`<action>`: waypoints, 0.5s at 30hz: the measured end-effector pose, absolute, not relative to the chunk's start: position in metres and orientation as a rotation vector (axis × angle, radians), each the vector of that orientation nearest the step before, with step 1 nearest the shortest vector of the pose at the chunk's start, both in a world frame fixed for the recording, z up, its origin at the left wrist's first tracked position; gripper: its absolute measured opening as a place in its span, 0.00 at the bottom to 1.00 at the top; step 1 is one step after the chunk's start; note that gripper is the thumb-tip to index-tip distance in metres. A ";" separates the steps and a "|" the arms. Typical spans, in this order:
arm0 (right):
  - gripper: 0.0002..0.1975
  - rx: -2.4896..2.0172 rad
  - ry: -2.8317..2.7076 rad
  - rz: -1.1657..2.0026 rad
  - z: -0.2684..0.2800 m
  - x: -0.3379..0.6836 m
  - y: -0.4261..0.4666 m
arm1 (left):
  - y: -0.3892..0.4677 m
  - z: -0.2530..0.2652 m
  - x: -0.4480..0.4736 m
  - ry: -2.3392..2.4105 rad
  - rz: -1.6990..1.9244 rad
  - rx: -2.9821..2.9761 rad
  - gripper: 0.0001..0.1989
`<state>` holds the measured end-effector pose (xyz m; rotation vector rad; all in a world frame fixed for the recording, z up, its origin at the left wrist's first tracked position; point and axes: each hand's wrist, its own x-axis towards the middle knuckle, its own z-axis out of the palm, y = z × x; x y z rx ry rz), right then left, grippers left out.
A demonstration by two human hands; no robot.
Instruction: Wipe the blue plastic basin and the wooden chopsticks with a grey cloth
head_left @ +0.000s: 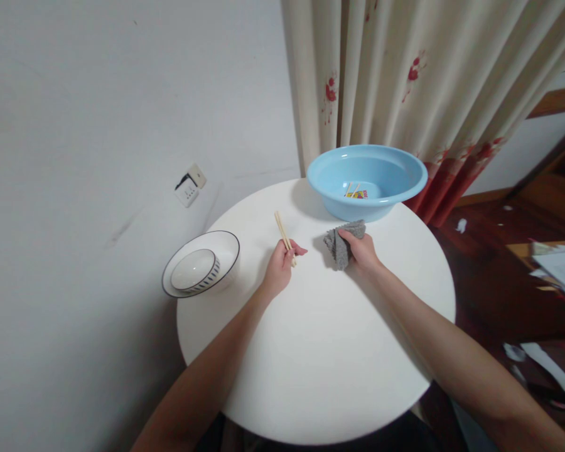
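Note:
My left hand (280, 262) is closed around light wooden chopsticks (282, 227), whose ends point up and away from me above the table. In my right hand (360, 247) a grey cloth (343, 243) is bunched, with the thumb pressed on top of it. The two hands are apart, and the cloth does not touch the chopsticks. Just beyond the cloth stands a light blue basin (381, 206). Inside the basin lie more thin sticks like chopsticks, across a colourful label on its bottom.
A round white table (311, 376) bears everything. Near its left edge a small striped bowl (195, 269) sits in a large dark-rimmed bowl (228, 254). A wall with a socket (187, 192) borders the left; a curtain (381, 81) hangs behind the basin. Papers (562, 267) lie at right.

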<state>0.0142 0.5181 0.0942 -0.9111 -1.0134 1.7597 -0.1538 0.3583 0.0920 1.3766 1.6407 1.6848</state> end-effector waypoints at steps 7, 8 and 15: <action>0.17 -0.912 -0.991 1.778 0.096 0.013 0.517 | 0.357 0.090 -0.154 1.694 1.526 1.435 0.17; 0.17 -0.916 -0.993 1.775 0.095 0.013 0.516 | 0.357 0.089 -0.155 1.696 1.517 1.407 0.17; 0.17 -0.931 -1.011 1.763 0.094 0.013 0.515 | 0.358 0.084 -0.153 1.695 1.486 1.295 0.21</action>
